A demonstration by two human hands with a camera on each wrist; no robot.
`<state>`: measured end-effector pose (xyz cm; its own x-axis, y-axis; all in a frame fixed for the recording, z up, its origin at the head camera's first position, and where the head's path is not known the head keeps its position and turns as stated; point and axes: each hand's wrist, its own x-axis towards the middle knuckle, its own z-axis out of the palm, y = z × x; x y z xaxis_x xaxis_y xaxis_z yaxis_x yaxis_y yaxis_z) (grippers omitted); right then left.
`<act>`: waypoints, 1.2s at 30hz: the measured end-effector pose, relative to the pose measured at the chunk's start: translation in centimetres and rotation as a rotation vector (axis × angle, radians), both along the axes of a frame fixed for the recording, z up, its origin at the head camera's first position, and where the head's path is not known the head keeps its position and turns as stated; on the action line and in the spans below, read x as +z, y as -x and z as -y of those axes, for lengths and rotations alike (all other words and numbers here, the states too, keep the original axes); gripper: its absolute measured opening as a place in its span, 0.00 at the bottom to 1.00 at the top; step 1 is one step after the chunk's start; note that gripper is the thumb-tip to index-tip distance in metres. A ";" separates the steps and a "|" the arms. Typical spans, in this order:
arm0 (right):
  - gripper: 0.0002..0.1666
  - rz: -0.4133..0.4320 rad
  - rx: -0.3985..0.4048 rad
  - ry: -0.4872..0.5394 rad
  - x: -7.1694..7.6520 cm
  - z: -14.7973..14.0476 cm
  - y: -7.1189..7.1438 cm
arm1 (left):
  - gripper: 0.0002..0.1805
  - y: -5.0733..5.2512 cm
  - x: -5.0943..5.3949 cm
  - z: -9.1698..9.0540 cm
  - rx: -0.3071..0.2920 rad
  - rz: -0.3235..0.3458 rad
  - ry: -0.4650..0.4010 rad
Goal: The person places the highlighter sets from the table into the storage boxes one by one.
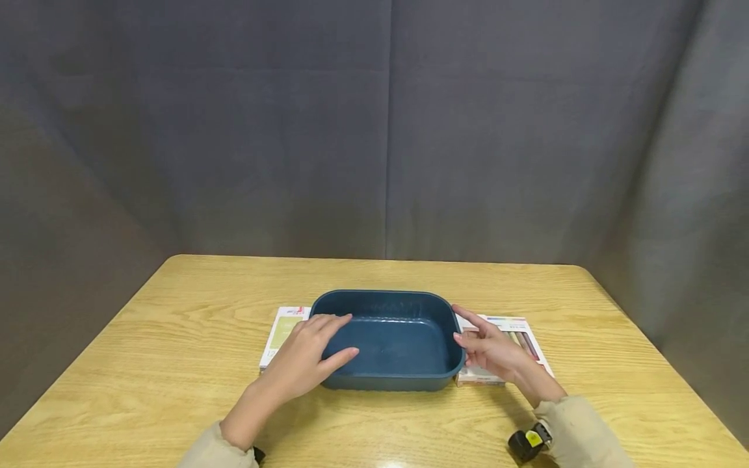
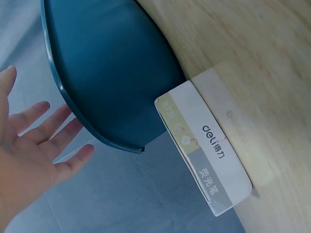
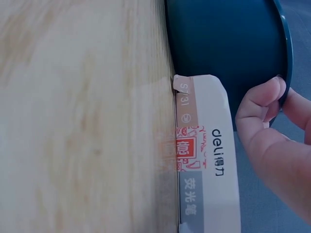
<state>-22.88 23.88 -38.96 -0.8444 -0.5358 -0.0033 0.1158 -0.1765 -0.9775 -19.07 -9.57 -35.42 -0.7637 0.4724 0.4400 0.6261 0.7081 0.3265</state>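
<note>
A dark blue plastic bin (image 1: 392, 348) with rounded corners stands on the table, its inside bare. My left hand (image 1: 307, 354) is at its left end, fingers loosely spread over the rim without curling round it; the left wrist view shows the fingers (image 2: 53, 131) beside the rim. At the right end, my right hand (image 1: 488, 348) pinches the rim, with curled fingers (image 3: 262, 102) against the outer wall. A white highlighter box (image 2: 206, 145) lies beside the bin's left end, partly hidden. Another highlighter box (image 3: 209, 155) lies by the right end, below the right hand.
The wooden table (image 1: 146, 364) has light grain and rounded back corners. Grey curtains (image 1: 374, 130) hang behind it and along both sides. In the head view, colored sticks show through a window in the packaging (image 1: 529, 344) at the right. A dark wrist device (image 1: 526, 443) sits at the right sleeve.
</note>
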 end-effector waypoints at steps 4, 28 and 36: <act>0.41 0.009 -0.004 -0.005 -0.3 0.3 0.0 | 0.29 0.0 -0.1 0.4 0.012 -0.006 -0.010; 0.41 -0.003 0.013 0.004 -0.4 0.1 0.5 | 0.29 0.9 -0.3 2.7 0.089 -0.024 -0.050; 0.41 0.001 0.015 0.002 -0.4 0.1 0.5 | 0.25 1.2 -0.3 3.5 0.194 -0.091 -0.099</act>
